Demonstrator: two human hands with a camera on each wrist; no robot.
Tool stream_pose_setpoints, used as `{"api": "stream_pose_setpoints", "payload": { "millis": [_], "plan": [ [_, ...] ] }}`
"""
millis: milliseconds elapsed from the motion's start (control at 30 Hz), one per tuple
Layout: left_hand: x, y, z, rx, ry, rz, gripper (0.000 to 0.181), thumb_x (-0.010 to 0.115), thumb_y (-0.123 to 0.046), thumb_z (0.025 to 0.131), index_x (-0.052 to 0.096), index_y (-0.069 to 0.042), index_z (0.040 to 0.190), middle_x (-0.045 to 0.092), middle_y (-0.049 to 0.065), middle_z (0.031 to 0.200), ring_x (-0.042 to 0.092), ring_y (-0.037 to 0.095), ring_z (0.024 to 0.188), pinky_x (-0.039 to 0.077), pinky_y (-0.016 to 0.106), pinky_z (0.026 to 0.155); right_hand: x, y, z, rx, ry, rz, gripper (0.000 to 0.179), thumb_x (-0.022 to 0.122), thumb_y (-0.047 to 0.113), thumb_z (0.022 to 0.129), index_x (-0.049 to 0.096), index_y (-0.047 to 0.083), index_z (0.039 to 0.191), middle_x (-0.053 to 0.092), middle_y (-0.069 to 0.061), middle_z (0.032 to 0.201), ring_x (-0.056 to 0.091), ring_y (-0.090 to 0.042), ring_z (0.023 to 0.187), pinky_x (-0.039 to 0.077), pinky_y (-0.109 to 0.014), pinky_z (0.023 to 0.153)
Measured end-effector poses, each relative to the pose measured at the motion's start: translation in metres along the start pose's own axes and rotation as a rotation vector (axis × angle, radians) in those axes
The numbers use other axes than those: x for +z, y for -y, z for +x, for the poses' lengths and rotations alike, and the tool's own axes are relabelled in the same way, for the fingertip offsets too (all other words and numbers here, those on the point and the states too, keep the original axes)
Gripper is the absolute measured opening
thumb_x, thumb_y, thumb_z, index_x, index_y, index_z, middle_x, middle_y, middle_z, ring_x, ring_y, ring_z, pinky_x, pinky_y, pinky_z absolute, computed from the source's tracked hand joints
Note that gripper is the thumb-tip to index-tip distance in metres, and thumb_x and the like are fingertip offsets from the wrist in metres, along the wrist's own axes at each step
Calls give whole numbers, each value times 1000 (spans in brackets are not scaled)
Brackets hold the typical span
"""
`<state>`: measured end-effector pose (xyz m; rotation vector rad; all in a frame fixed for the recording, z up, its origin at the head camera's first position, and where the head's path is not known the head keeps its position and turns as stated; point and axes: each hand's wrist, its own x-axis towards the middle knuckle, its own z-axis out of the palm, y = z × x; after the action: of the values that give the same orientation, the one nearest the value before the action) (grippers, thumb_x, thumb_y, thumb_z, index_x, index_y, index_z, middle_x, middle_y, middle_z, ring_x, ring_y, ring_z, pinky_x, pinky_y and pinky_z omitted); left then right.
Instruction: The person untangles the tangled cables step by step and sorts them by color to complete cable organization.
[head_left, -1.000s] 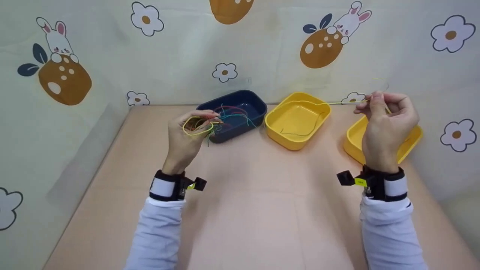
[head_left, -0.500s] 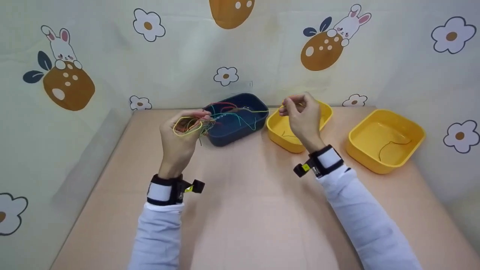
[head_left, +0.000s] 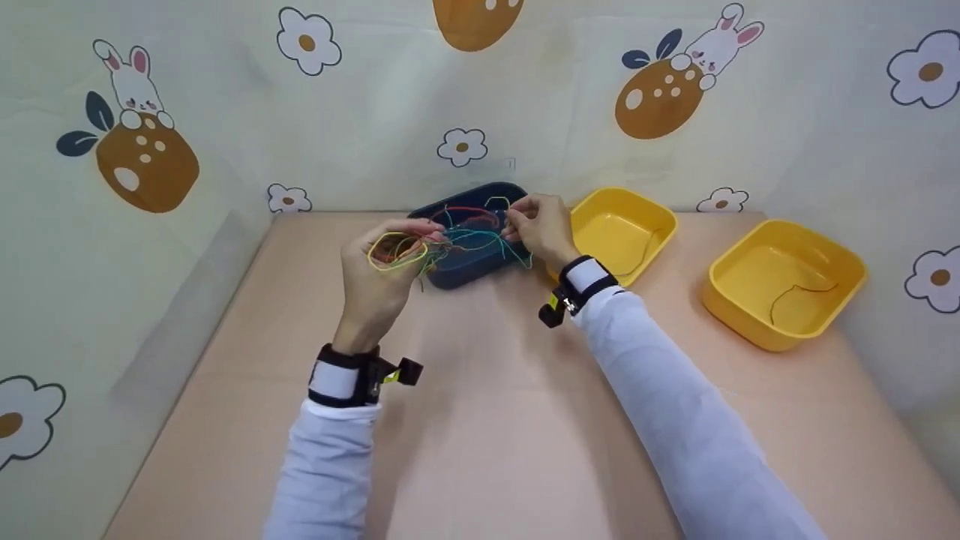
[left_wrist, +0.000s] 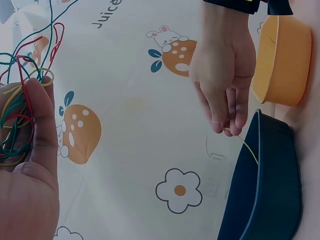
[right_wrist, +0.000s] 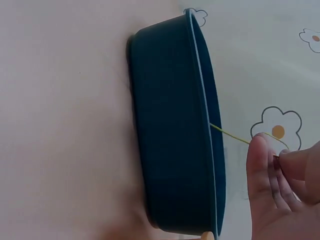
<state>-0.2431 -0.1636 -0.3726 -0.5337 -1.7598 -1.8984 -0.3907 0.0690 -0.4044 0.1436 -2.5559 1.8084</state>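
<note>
**Yellow thread (right_wrist: pixel 230 134) pinched at the blue box (head_left: pixel 461 277)**

Behind everything stands the pale wall (head_left: pixel 540 97), printed with rabbits, orange fruit and flowers. In front of it lies the pinkish table (head_left: pixel 495 450), and my two forearms, in white sleeves (head_left: pixel 675 390), reach across it from the near side.

Three boxes stand along the back. The right box (head_left: pixel 750 326), yellow, is well apart from the blue box at the left; the middle box (head_left: pixel 611 232), also yellow, stands between them, partly hidden by my right arm.

My left hand (head_left: pixel 381 274) is raised near the left end of the blue box, its fingers curled round a tangle (left_wrist: pixel 20 120) of yellow, red and green strands. My right hand (head_left: pixel 546 225) is at the box's other end, thumb and fingertips pinching the yellow thread. Each wrist wears a strap (head_left: pixel 334 379) with a small black camera.

From the tangle, red and green strands stretch rightward above the blue box, and I can't tell whether any rest inside it. The yellow thread runs from my right fingertips down past the rim into that box. One thin dark thread (head_left: pixel 795 289) lies curved inside the right box.
</note>
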Motion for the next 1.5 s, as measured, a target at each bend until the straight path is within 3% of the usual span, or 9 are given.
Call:
{"api": "stream_pose_setpoints", "payload": {
  "millis": [133, 267, 533, 700, 900, 1067, 1200, 1367, 1500],
  "plan": [
    [4, 2, 1, -26, 18, -25, 17, 80, 13, 97, 80, 10, 114, 86, 6, 113, 82, 19, 110, 69, 26, 97, 2, -1, 0, 4, 23, -95, 29, 62, 5, 115, 71, -6, 141, 80, -22, 127, 83, -32, 115, 69, -35, 104],
    [8, 3, 1, -45, 21, -37, 17, 80, 14, 96, 81, 9, 113, 86, 5, 112, 83, 18, 107, 69, 25, 92, -8, -1, -9, -60, 59, -128, 30, 57, 5, 117, 70, -3, 143, 80, -21, 130, 79, -37, 124, 67, -37, 110],
    [14, 7, 2, -41, 68, 4, 18, 82, 11, 97, 82, 6, 114, 86, 5, 112, 81, 20, 112, 68, 25, 98, -49, 9, -47, -262, 190, -57, 19, 65, 16, 116, 79, 8, 128, 81, -16, 123, 76, -22, 108, 65, -23, 99],
    [19, 9, 0, -37, 101, 18, 17, 82, 10, 97, 82, 6, 113, 86, 7, 111, 82, 20, 110, 69, 28, 100, -73, 18, -81, -397, 243, 43, 20, 67, 13, 115, 80, 1, 123, 82, -19, 117, 78, -29, 107, 67, -24, 101],
    [24, 11, -5, -31, 119, 48, 15, 81, 7, 99, 83, 4, 114, 85, 12, 113, 82, 20, 109, 69, 30, 101, -92, 26, -131, -480, 191, 90, 18, 66, 6, 114, 81, -2, 120, 82, -14, 116, 76, -26, 110, 65, -25, 105],
    [30, 8, -6, -19, 115, 64, 16, 84, 6, 98, 84, 2, 114, 85, 14, 113, 82, 19, 110, 69, 28, 100, -94, 26, -160, -634, 99, -113, 22, 84, 8, 101, 80, 3, 123, 82, -8, 117, 67, -17, 104, 53, -23, 92],
    [36, 7, -8, 1, 140, 66, 17, 85, 3, 98, 84, 3, 115, 84, 18, 114, 81, 17, 110, 69, 28, 97, -90, 24, -169, -752, 14, -255, 33, 94, 10, 93, 79, 3, 121, 82, -8, 112, 63, -17, 94, 49, -20, 82],
    [39, 9, -11, 16, 155, 70, 18, 84, 3, 99, 83, 3, 116, 84, 19, 117, 81, 15, 111, 69, 28, 97, -90, 23, -171, -755, 23, -305, 21, 91, 5, 95, 82, 1, 113, 82, -6, 95, 62, -16, 76, 51, -19, 69],
    [39, 12, -12, 34, 134, 75, 17, 82, 5, 99, 82, 4, 116, 84, 20, 116, 81, 14, 111, 69, 27, 99, -95, 23, -171, -765, 27, -322, 9, 85, 3, 100, 84, 2, 108, 81, -5, 89, 59, -13, 73, 50, -22, 64]
  ]
}}
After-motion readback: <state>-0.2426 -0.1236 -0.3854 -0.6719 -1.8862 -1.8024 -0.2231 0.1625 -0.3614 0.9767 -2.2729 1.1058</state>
